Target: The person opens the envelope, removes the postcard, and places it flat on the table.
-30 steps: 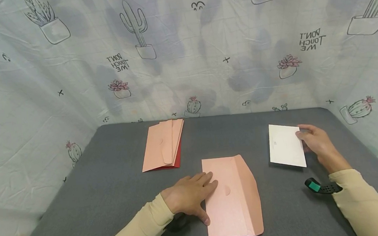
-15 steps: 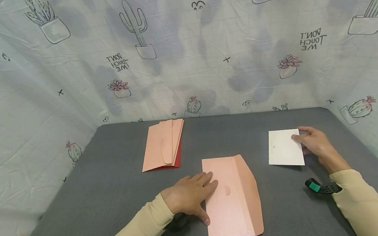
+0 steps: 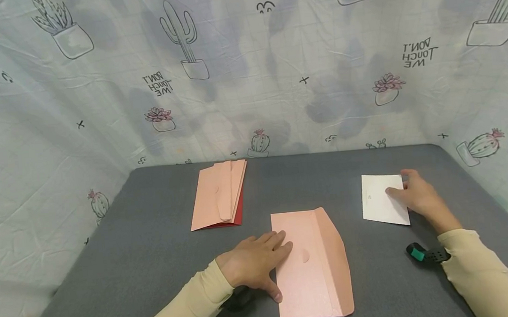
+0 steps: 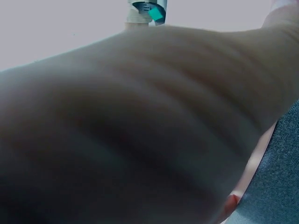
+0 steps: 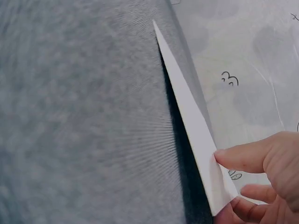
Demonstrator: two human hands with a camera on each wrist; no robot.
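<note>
A pink envelope (image 3: 303,285) lies on the grey table, its flap opened out to the right. My left hand (image 3: 255,261) rests at the envelope's left edge with fingers spread, fingertips over the paper. In the left wrist view that hand (image 4: 154,107) fills most of the picture as a dark blur. Farther right, my right hand (image 3: 418,197) pinches a white card (image 3: 377,200) by its right edge, thumb on top. The right wrist view shows the card (image 5: 187,112) nearly edge-on, tilted, with a dark shadow along it and the thumb (image 5: 243,156) pressing its face.
Several pink envelopes (image 3: 209,197) lie overlapped at the back left of the table (image 3: 305,179), with a red piece (image 3: 239,212) showing underneath. A black band with a green patch (image 3: 418,254) is on the right wrist. A cactus-print curtain (image 3: 237,69) hangs behind the table.
My right thumb has slid farther in over the card, and the right forearm has shifted slightly left. The card's tilt has changed a little. The left hand and envelope have not moved.
</note>
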